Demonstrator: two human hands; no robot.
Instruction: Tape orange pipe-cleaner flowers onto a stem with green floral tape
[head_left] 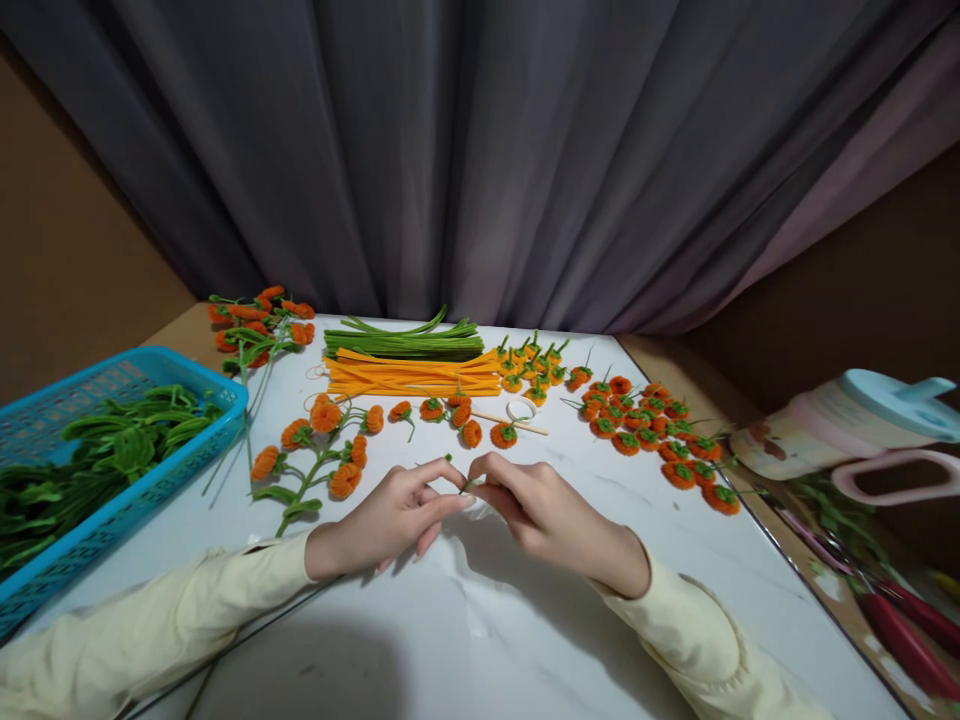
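Note:
Near the middle of the white tabletop (540, 600), my left hand (397, 510) and my right hand (536, 505) meet at the fingertips. Both are closed in a pinch on a small, thin green stem piece (466, 487), mostly hidden by the fingers. A bit of green shows above my left fingertips. From beneath my left wrist a long thin dark stem (277, 620) runs to the lower left. Just left of my left hand lies a branch of orange fuzzy flowers (326, 415) with green leaves. Several loose orange flower heads (471, 432) lie beyond my fingers.
Green pipe cleaners (405, 343) and orange pipe cleaners (412, 375) lie at the back. A tape roll (521, 410) rests beside a thin stick. Flower heads (637, 420) cluster right. A blue basket (236, 405) holds leaves. A tumbler (802, 425) and red-handled pliers (904, 635) are far right.

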